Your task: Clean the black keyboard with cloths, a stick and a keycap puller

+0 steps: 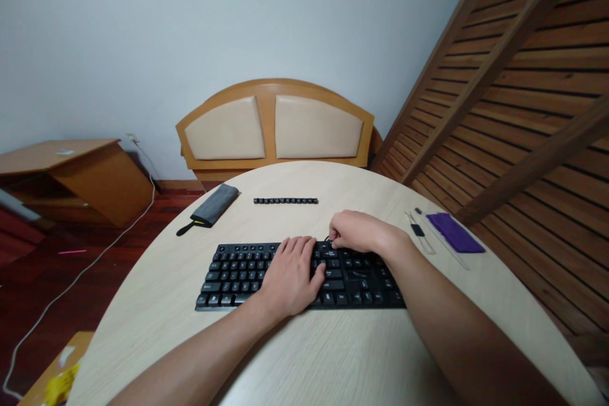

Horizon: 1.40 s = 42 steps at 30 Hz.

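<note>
Left hand [291,269] is lying flat on the keyboard [238,276], fingers extended; right hand [354,228] is sitting curled at its far edge, can't tell if gripping. Keyboard is resting on the table [356,355], keycap row [285,201] lying beyond, grey pouch [215,204] to the left.

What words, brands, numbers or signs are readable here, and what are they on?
No text is clearly readable.
Keyboard: pale key markings, too small and blurred to read.
Row of small black keycaps: pale marks, equally unreadable.
Gray pouch, purple cloth: no lettering visible.
</note>
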Each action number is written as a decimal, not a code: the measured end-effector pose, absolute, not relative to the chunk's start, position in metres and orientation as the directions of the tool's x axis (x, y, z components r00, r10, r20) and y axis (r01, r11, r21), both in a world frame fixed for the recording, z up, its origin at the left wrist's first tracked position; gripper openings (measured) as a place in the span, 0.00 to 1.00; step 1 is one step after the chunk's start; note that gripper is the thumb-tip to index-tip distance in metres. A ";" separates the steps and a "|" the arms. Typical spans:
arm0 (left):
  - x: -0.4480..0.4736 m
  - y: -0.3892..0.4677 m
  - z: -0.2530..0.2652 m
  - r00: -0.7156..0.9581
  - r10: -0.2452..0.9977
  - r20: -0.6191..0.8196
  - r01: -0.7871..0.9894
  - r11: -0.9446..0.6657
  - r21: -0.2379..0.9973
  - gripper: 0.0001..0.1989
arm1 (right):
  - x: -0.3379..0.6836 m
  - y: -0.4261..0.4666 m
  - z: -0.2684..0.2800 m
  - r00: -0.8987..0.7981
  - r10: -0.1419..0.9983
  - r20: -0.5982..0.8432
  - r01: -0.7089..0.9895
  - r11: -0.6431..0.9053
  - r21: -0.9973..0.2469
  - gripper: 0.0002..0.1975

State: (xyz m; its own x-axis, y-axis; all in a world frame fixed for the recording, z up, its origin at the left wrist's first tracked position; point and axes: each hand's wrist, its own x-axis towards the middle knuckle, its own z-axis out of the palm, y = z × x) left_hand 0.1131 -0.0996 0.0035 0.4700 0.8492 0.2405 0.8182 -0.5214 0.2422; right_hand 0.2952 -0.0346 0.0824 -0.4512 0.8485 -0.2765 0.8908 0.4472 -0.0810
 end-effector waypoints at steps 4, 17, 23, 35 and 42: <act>0.113 -0.100 0.004 0.466 0.846 0.258 0.817 -0.523 0.241 0.22 | 0.301 -0.025 0.078 -0.458 0.863 -0.213 0.888 0.435 -0.146 0.11; 0.114 -0.100 0.005 0.461 0.853 0.245 0.817 -0.515 0.257 0.22 | 0.280 0.046 0.036 -0.220 0.976 -0.004 0.974 0.219 -0.066 0.24; 0.114 -0.100 0.004 0.462 0.852 0.246 0.818 -0.516 0.254 0.22 | 0.273 0.049 0.031 -0.197 0.980 0.007 0.976 0.197 -0.088 0.18; 0.114 -0.100 0.003 0.467 0.849 0.249 0.815 -0.522 0.251 0.22 | 0.315 -0.025 0.052 -0.521 0.851 -0.069 0.768 0.432 -0.473 0.14; 0.112 -0.099 0.001 0.479 0.836 0.267 0.805 -0.540 0.245 0.21 | 0.316 -0.037 0.055 -0.560 0.822 -0.106 0.759 0.457 -0.464 0.13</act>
